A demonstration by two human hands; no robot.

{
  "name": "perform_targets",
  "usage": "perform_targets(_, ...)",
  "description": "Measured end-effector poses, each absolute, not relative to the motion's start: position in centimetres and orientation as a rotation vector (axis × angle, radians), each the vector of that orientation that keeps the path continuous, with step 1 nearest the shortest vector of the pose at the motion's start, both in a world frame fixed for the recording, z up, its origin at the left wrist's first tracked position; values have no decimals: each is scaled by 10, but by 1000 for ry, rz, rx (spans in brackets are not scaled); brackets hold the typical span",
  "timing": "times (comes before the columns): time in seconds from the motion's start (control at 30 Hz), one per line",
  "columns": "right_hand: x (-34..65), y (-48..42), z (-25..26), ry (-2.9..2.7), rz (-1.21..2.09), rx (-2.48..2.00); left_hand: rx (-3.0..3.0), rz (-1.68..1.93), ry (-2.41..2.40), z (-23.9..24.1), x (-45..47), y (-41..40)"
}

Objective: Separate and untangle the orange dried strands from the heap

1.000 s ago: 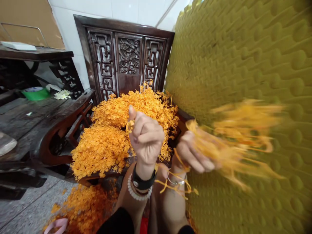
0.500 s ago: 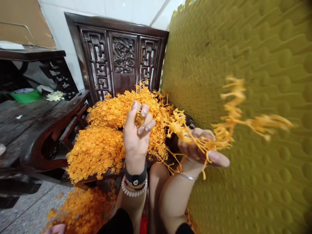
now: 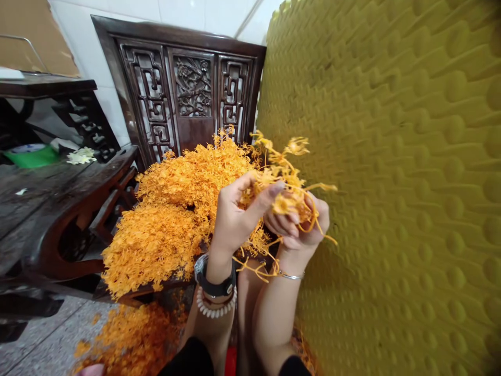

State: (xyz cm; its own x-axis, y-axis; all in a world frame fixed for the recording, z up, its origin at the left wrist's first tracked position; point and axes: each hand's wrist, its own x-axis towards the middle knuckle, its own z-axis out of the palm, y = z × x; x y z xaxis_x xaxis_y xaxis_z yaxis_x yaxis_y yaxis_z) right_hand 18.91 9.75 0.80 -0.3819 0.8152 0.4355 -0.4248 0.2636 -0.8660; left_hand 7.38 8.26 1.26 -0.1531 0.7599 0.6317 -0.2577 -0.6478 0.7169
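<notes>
Both hands are raised side by side in front of me, over a bunch of orange plastic flower sprigs [image 3: 287,180]. My left hand [image 3: 235,216] pinches the sprigs between thumb and fingers. My right hand [image 3: 299,224] is closed around the stems of the same bunch. Behind them a big heap of orange sprigs [image 3: 176,214] lies on a dark carved wooden chair [image 3: 183,89]. A large olive-yellow bumpy foam panel [image 3: 391,183] stands right beside my right hand.
A dark wooden bench [image 3: 58,209] is at the left, with a green bowl [image 3: 27,155] and white flowers [image 3: 80,155] behind it. More orange sprigs [image 3: 133,339] lie on the grey floor below. White tiled wall at the back.
My right hand swung the bunch in from the right, away from the foam panel, to meet my left hand. My left hand turned and took hold of the sprigs.
</notes>
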Motion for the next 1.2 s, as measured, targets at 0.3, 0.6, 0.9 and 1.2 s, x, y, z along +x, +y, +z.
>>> perform_targets(0.3, 203, 90, 10, -1133, 468, -1012, 1338, 1918, 705, 6, 57, 92)
perform_targets(0.6, 181, 73, 22, -901, 46, -879, 1469, 1793, 658, 8, 60, 91)
perform_targets(0.9, 222, 60, 20, -971, 57, -1117, 1413, 1813, 684, 7, 55, 93)
perform_targets(1.2, 188, 51, 25, -1602, 698, -905, 1572, 1796, 637, 8, 63, 92)
